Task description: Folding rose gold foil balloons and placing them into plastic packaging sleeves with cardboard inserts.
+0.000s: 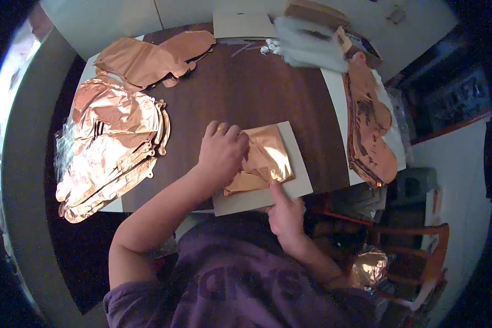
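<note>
A folded rose-gold foil balloon lies on a white card at the near edge of the table. My left hand reaches over the left side of the balloon, its fingers curled down onto the foil; their tips are hidden behind the hand. At the card's near edge is my right hand. Its thumb presses on the front of the foil, and the other fingers are bent at the card's edge, partly out of sight. Creases and a bright shine show on the folded foil.
Flat rose-gold foil balloons are piled at left, far left and right. Clear plastic bags and an open cardboard box stand at the back of the brown table. A wooden chair is at lower right.
</note>
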A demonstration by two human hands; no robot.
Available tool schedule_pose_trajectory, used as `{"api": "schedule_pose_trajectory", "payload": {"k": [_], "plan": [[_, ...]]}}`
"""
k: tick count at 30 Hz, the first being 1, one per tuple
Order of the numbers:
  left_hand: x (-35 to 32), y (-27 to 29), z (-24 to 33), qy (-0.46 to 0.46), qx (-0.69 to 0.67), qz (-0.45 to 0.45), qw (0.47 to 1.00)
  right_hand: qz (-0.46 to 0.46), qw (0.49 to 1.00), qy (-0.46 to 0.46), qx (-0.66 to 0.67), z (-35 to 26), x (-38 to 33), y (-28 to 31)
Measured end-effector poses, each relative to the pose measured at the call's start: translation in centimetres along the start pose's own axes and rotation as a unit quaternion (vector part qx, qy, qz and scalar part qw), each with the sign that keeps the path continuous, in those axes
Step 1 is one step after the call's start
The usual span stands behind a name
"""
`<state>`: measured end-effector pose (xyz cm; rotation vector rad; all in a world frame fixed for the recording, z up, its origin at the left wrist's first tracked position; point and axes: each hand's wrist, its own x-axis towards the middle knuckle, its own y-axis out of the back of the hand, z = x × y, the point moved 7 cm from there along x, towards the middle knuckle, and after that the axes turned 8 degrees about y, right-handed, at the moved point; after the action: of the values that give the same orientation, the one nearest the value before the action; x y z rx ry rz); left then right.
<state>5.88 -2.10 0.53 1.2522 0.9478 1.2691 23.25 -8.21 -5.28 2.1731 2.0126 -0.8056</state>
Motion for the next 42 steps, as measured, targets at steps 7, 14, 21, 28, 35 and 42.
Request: {"api": "schedule_pose_trajectory", "payload": {"k": [7, 14, 21, 28, 35, 42], "plan": [[-4.4, -0.4, 1.2, 0.003, -0.056, 0.052, 0.997, -0.216, 0.963, -0.156, -0.045, -1.7, -0.7, 1.0], [-4.7, -1.1, 1.3, 0.022, -0.046, 0.037, 0.998, -0.173, 0.775, 0.218, -0.567, -13.9, 0.0, 2.2], [-4.7, -1.7, 0.9, 0.003, -0.024, 0.065, 0.998, -0.271, 0.559, 0.477, -0.622, -5.3, 3.3, -10.5], [-4.8, -1.0, 0.8, 0.029, -0.018, 0.038, 0.999, -0.258, 0.516, 0.436, -0.691, -4.6, 5.7, -8.1], [-6.0, -0.4, -0.3, 0.068, -0.035, 0.028, 0.997, -0.255, 0.522, 0.418, -0.698, -5.3, 5.4, -8.4], [-7.3, 1.2, -4.1, 0.056, -0.027, -0.046, 0.997, -0.247, 0.497, 0.416, -0.720, -5.1, 5.7, -8.2]]}}
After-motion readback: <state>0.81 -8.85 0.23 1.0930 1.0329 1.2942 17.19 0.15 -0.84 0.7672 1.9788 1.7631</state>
